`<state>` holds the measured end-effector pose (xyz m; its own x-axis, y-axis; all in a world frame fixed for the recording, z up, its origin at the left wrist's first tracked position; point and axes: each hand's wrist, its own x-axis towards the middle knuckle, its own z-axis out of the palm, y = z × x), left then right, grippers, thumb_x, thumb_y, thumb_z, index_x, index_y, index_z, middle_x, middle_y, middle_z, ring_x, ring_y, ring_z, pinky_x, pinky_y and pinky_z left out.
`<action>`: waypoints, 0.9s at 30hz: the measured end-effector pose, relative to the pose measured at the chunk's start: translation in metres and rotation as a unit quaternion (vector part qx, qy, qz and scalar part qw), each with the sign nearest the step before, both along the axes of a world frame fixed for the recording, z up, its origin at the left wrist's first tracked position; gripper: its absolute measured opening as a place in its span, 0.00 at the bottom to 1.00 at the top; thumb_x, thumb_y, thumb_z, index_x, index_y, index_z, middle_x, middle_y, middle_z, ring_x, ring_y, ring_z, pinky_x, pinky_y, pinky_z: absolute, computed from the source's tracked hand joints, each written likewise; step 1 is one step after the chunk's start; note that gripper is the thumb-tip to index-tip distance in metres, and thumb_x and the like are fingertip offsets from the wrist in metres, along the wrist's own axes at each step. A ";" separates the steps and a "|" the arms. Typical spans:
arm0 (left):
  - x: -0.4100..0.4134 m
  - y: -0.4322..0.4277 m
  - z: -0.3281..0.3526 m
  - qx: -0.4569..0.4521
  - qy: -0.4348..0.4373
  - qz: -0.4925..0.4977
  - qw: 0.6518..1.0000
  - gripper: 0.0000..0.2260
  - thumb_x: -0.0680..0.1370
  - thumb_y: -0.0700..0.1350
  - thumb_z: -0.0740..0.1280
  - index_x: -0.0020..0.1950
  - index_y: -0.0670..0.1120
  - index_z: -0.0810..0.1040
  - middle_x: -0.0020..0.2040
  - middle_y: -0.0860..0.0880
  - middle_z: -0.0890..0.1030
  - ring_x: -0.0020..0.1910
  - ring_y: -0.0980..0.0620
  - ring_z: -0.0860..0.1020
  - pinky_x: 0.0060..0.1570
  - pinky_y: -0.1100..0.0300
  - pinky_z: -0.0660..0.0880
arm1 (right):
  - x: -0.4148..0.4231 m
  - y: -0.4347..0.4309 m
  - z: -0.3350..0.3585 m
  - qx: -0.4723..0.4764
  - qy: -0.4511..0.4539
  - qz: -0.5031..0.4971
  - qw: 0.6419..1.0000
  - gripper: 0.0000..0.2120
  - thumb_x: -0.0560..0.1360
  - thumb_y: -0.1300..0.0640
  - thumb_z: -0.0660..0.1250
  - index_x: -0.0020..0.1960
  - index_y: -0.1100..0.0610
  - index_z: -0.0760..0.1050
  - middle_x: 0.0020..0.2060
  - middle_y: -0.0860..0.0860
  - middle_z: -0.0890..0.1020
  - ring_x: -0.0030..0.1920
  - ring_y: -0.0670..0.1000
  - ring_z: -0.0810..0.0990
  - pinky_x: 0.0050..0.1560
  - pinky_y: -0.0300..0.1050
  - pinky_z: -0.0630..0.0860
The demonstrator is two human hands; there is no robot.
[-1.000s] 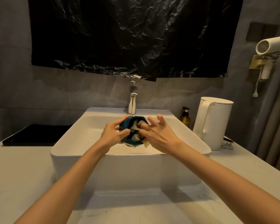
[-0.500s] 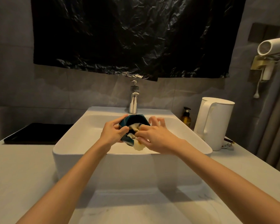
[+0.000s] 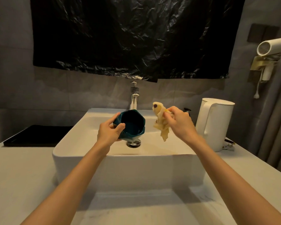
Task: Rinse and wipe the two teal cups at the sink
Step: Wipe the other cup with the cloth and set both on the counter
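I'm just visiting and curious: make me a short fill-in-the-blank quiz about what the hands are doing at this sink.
The left hand grips a ____ cup over the sink.
The right hand pinches a ____ cloth, apart from the cup.
The white kettle stands on the sink's ____ side.
Missing words: teal; yellow; right.

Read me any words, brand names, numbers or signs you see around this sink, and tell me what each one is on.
None can be read.
The kettle, hair dryer, cup and cloth show no lettering.
The small bottle is mostly hidden behind the right hand, so any label is out of sight.
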<state>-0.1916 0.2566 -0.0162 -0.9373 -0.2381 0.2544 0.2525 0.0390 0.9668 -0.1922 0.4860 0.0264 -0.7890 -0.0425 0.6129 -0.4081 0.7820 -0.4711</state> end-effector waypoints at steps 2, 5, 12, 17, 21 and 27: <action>-0.001 0.000 -0.001 -0.019 0.009 0.008 1.000 0.22 0.76 0.37 0.67 0.69 0.52 0.72 0.54 0.48 0.77 0.54 0.45 0.76 0.42 0.52 0.80 | -0.003 -0.002 0.002 0.046 -0.004 -0.048 0.998 0.15 0.82 0.46 0.55 0.58 0.55 0.72 0.46 0.51 0.80 0.41 0.50 0.78 0.35 0.41 0.72; -0.001 0.002 -0.002 -0.046 0.015 0.010 0.999 0.23 0.76 0.38 0.68 0.68 0.53 0.72 0.60 0.46 0.77 0.57 0.45 0.76 0.46 0.48 0.80 | -0.004 -0.009 0.008 0.049 0.001 -0.051 0.997 0.11 0.82 0.47 0.53 0.55 0.55 0.66 0.41 0.50 0.77 0.37 0.49 0.75 0.30 0.40 0.67; -0.002 0.004 -0.003 -0.045 0.016 0.010 0.999 0.23 0.75 0.38 0.69 0.68 0.53 0.73 0.57 0.46 0.78 0.53 0.46 0.77 0.45 0.50 0.81 | -0.013 -0.050 -0.009 -0.194 -0.135 0.169 0.957 0.08 0.81 0.52 0.59 0.53 0.55 0.72 0.49 0.53 0.79 0.47 0.49 0.77 0.42 0.39 0.74; -0.002 0.002 -0.004 -0.057 0.026 0.038 0.997 0.22 0.75 0.40 0.69 0.68 0.54 0.73 0.58 0.47 0.78 0.56 0.45 0.77 0.49 0.47 0.80 | -0.018 -0.067 -0.030 -0.257 -0.148 0.168 0.940 0.05 0.80 0.51 0.62 0.53 0.52 0.71 0.48 0.48 0.78 0.52 0.48 0.78 0.48 0.38 0.76; 0.002 0.005 -0.003 -0.115 0.061 0.030 0.991 0.23 0.74 0.42 0.70 0.68 0.56 0.73 0.54 0.52 0.76 0.54 0.50 0.75 0.50 0.47 0.80 | -0.037 -0.069 -0.031 -0.281 -0.121 0.113 0.945 0.17 0.77 0.55 0.65 0.61 0.50 0.61 0.51 0.52 0.77 0.52 0.52 0.79 0.51 0.47 0.80; 0.002 0.006 -0.004 -0.167 0.068 0.035 0.983 0.24 0.73 0.44 0.72 0.67 0.59 0.73 0.53 0.55 0.76 0.55 0.52 0.74 0.50 0.48 0.80 | -0.051 -0.071 -0.027 -0.086 -0.095 0.078 0.989 0.08 0.75 0.63 0.63 0.47 0.58 0.81 0.42 0.54 0.82 0.45 0.54 0.80 0.47 0.50 0.82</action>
<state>-0.1896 0.2627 -0.0199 -0.8736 -0.1829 0.4510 0.3639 0.3697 0.8549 -0.2434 0.4150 -0.0002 -0.8830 -0.0798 0.4625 -0.4079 0.6180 -0.6721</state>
